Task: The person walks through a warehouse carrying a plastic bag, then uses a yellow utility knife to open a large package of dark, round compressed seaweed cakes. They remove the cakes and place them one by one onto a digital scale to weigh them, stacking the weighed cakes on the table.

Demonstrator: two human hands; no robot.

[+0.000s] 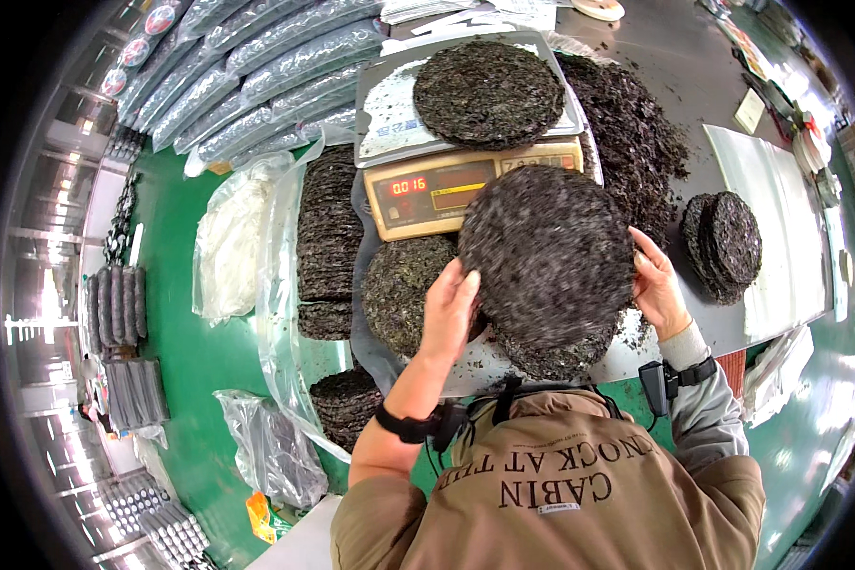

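I hold a dark, round dried seaweed cake (551, 256) by its edges in front of the scale, and its surface is blurred by motion. My left hand (449, 312) grips its left side and my right hand (657, 288) its right side. Behind it a digital scale (389, 201) with a lit red display carries another round seaweed cake (489, 93) on its plate. Beneath the held cake, a greenish seaweed cake (399, 294) lies near my left hand. More dark seaweed cakes (565, 353) show below it at the table's front.
Loose seaweed flakes (627, 133) are heaped right of the scale. A small stack of seaweed cakes (722, 247) stands at the right beside a pale sheet (779, 228). Left are a long row of cakes (330, 237) in clear plastic and piled filled bags (285, 66).
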